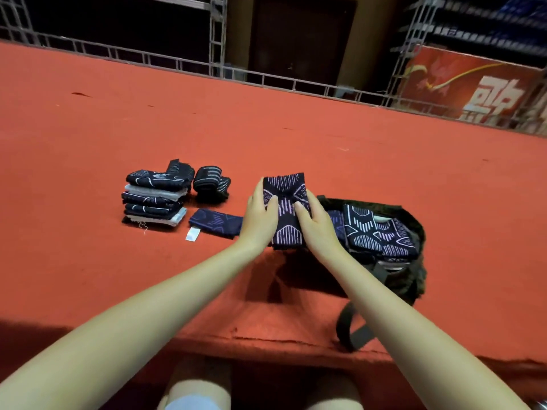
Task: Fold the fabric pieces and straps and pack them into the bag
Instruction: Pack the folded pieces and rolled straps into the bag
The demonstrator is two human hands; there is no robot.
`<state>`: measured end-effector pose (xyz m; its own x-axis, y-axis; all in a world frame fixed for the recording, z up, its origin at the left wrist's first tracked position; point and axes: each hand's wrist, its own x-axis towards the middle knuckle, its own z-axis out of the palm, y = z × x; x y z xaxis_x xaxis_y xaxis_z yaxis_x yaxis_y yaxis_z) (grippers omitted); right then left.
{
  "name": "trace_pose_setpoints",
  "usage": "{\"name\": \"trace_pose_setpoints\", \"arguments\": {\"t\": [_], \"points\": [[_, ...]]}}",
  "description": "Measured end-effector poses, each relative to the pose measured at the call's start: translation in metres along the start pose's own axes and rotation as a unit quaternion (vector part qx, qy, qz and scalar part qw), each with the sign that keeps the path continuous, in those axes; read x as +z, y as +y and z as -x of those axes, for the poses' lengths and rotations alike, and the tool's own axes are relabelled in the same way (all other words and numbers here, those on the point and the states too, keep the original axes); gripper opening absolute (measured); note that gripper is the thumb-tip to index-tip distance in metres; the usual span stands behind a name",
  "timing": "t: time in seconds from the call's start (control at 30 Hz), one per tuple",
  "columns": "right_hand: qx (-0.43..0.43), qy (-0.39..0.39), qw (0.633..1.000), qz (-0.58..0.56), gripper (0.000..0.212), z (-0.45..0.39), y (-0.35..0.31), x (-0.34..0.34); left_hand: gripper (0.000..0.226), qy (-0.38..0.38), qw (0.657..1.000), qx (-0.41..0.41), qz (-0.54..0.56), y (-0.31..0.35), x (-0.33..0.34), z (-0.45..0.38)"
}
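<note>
Right now I am working over the red table (118, 119), the broad surface everything is lying on, and the dark bag (414, 232) is sitting open at my right near the front edge, with at least one patterned folded piece (376, 232) already lying inside it and its strap (352, 332) hanging over the edge. Next in size, the stack of folded pieces (154, 196) is waiting well to my left, with a rolled strap bundle (210, 184) just beside it and one small navy folded piece (216, 221) with a white tag lying between the stack and my hands. Between all that, I am holding the purple-patterned piece (285, 208) just left of the bag's mouth: my left hand (260, 217) is gripping its left side with the thumb across the top, and my right hand (316, 223) is gripping the right side the same way, fingers curled underneath as far as I can judge. To do this step well, I am thinking I should be keeping both sides pinched so the layers are not slipping apart, carrying it level over the rim, and setting it flat against the piece already inside rather than dropping it. I am also judging that the soft rim may be sagging inward, so I should be nudging it aside on the way in.
</note>
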<state>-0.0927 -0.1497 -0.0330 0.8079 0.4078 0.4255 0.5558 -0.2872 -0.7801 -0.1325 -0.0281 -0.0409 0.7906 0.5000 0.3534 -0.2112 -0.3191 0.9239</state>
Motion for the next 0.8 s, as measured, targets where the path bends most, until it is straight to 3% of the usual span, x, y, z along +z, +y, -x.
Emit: {"name": "trace_pose_setpoints", "arguments": {"t": [0.13, 0.27, 0.37, 0.47, 0.57, 0.7, 0.8], "points": [[0.016, 0.012, 1.000, 0.006, 0.041, 0.015, 0.008, -0.045, 0.053, -0.048, 0.998, 0.031, -0.009, 0.012, 0.038, 0.013], [0.030, 0.059, 0.998, 0.021, 0.058, 0.030, 0.019, -0.083, 0.057, -0.106, 0.993, 0.047, -0.034, 0.026, 0.076, 0.024], [0.043, 0.099, 0.994, 0.007, 0.059, 0.033, 0.030, -0.109, 0.057, -0.146, 0.988, 0.045, -0.033, 0.037, 0.103, 0.022], [0.102, 0.137, 0.985, -0.026, 0.057, 0.024, 0.053, -0.135, 0.048, -0.189, 0.974, 0.047, -0.118, 0.040, 0.127, 0.011], [0.187, 0.159, 0.969, -0.012, 0.056, 0.014, 0.079, -0.161, 0.040, -0.226, 0.928, 0.131, -0.265, 0.029, 0.140, 0.000], [0.236, 0.116, 0.963, 0.061, 0.054, -0.002, 0.097, -0.178, 0.046, -0.286, 0.846, 0.150, -0.424, 0.002, 0.146, -0.009], [0.238, 0.084, 0.959, 0.125, 0.056, -0.023, 0.103, -0.182, 0.045, -0.268, 0.830, 0.166, -0.460, -0.008, 0.148, -0.011]]}}
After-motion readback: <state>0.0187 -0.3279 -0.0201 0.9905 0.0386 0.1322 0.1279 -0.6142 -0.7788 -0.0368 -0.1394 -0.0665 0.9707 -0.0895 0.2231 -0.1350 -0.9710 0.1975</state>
